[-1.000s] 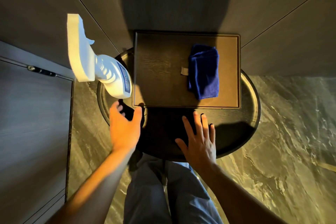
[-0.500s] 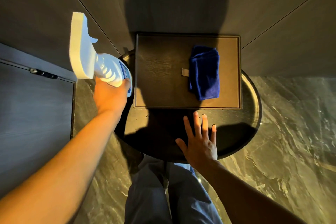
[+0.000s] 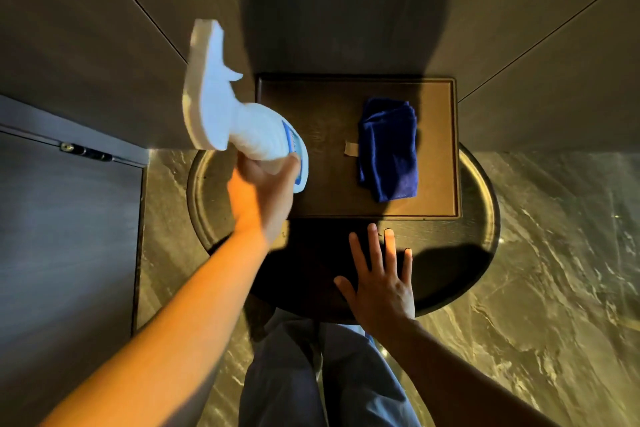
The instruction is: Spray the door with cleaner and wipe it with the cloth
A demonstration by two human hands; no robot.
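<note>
**Bottle in hand, door not yet sprayed**

Spray bottle [image 3: 239,128]: white, blue label, blurred; held clear of the round table [image 3: 485,253], trigger head tipped toward 11 o'clock; my left hand [image 3: 266,194] is wrapped closed around its lower body; whether a finger sits on the trigger I cannot tell. Door [image 3: 65,253] lies at 9 o'clock of the bottle, dark panel, hinge [image 3: 85,152] at its upper edge; no wet patch visible on it.

Blue cloth [image 3: 388,149] lies folded on the rectangular tray [image 3: 311,107], at 3 o'clock of the bottle, well apart from both hands. My right hand [image 3: 381,284] is spread flat, fingers splayed, holding nothing, on the table at 6 o'clock of the tray.

Step in hand, as I judge it: carry the bottle over and aim. To do it well: swing the nozzle round toward 9 o'clock until it faces the panel squarely; settle the index finger on the trigger before squeezing; keep the spray off the hinge and marble floor [image 3: 554,288]; right hand is free to take the cloth meanwhile.
</note>
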